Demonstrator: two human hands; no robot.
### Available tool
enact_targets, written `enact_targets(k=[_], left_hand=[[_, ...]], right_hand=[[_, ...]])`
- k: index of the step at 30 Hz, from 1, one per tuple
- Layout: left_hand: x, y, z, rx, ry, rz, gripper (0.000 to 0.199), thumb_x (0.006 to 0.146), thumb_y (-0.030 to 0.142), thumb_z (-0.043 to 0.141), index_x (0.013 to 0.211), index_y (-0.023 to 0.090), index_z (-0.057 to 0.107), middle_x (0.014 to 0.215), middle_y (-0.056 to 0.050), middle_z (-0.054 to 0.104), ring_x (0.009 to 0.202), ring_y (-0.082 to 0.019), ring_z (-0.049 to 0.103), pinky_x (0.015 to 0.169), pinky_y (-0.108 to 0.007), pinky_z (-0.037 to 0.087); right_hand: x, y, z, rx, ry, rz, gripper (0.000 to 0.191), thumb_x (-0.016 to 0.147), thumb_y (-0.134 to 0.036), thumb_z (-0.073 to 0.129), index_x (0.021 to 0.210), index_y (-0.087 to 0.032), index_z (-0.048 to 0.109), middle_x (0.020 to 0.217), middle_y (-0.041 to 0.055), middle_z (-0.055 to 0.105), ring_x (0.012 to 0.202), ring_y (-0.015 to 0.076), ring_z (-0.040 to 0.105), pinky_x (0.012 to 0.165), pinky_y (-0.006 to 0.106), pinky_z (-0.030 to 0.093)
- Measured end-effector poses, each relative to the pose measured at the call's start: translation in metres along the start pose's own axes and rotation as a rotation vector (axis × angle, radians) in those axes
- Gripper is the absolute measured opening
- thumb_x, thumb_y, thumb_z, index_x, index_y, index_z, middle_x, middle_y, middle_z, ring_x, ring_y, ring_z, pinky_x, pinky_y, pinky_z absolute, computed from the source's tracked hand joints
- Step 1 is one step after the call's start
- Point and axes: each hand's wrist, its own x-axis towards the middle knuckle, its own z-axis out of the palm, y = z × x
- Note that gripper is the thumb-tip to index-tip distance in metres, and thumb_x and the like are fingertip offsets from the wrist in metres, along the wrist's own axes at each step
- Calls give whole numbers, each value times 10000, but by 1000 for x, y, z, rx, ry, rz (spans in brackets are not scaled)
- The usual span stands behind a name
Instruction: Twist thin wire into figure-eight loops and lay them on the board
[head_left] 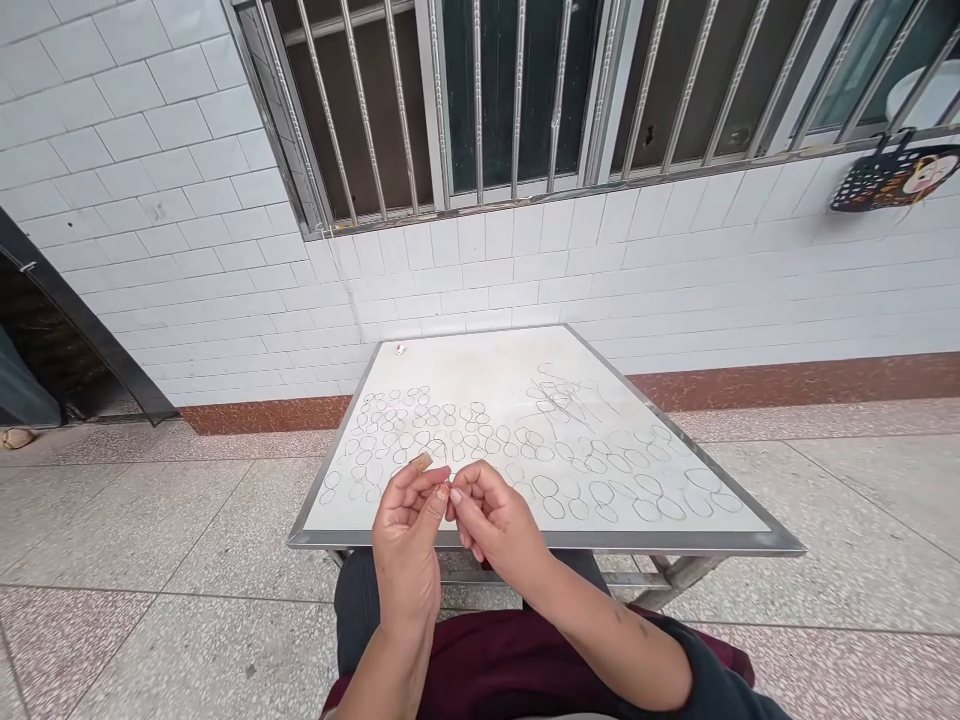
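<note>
Over the near edge of a white-topped table (480, 358), my two hands meet at the fingertips. My left hand (412, 505) is pinched, with its thumb against a finger; what it holds is too small to make out. Touching it from the right, my right hand (487, 515) is also pinched, and anything between its fingers is hidden. Thin dark loops (600, 492), many joined in figure-eight pairs, lie in rows across the table. A tangled pile of thin strands (559, 395) lies toward the back right of the tabletop.
A small whitish object (400, 350) sits at the table's back left corner. Behind the table stands a white tiled wall (480, 270) with a barred window (517, 100). A black patterned basket (892, 180) hangs at the right. My legs are under the near edge.
</note>
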Motion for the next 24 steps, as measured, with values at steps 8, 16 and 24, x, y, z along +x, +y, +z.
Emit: enact_targets(k=[8,16,24], left_hand=[[-11,12,-5,90,103,92,355,764,284,760,1101,217,672,991,-36,705,934,-154,636,902,-296,474],[-17,7,-4,124,155,74,343,763,300,755,1084,201,685,1003,-53,712,972,-177,645,896,-304,482],[-11,-4,-11,-30,142,-41,361,728,246,776,1074,198,681,913,-24,692,911,-156,641,873,-297,489]], right_hand=[[-7,-11,7,-114,11,26,129,888,-342,526,843,-225,497,692,-42,597,380,54,471,322,148,363],[-14,-4,13,-153,-2,22,122,884,-349,542,855,-240,497,678,-43,556,425,81,514,336,168,407],[-16,17,14,-373,12,-107,59,905,-304,501,919,-247,503,787,-3,625,504,110,544,431,222,433]])
